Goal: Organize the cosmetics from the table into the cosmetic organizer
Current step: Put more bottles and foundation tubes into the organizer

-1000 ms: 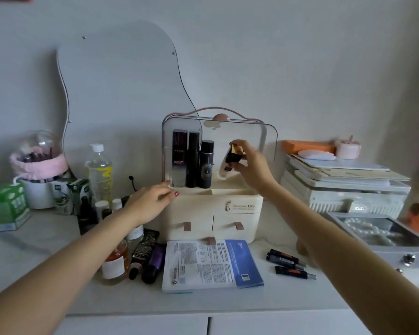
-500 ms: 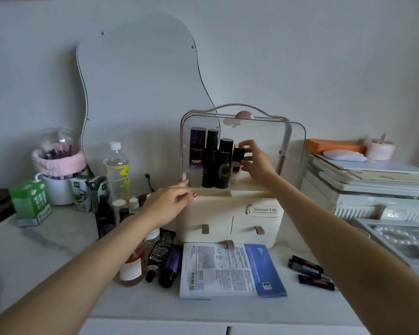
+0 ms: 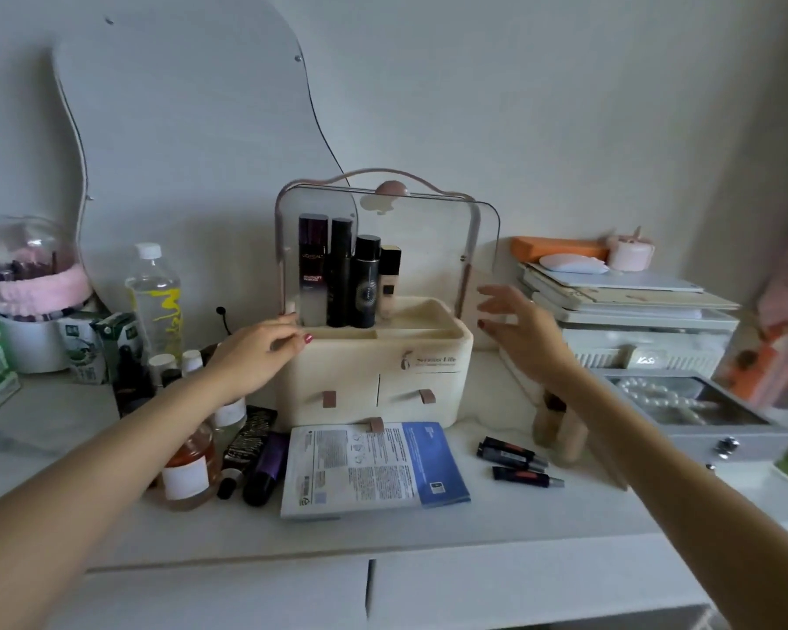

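Observation:
The cream cosmetic organizer [image 3: 428,375] stands mid-table with its clear lid raised. In its top tray stand three dark tall bottles [image 3: 337,275] and a small pale foundation bottle with a black-and-gold cap [image 3: 390,281]. My left hand [image 3: 255,356] rests on the organizer's left top edge, fingers loosely curled, holding nothing. My right hand [image 3: 519,334] hovers empty beside the organizer's right side, fingers spread. In front lie a sheet-mask pack [image 3: 374,470], two dark tubes [image 3: 517,461], an amber bottle [image 3: 190,470] and a purple tube [image 3: 267,468].
Small bottles and cartons [image 3: 119,347] and a water bottle [image 3: 155,297] crowd the left. A curved mirror [image 3: 178,129] leans on the wall. Stacked white boxes [image 3: 633,320] and a glass-lidded jewellery box [image 3: 683,411] fill the right. Beige bottles [image 3: 560,429] sit under my right forearm.
My right hand set the small foundation bottle into the tray beside the dark bottles, let go, and drew back to the right. My left hand stayed on the organizer's edge.

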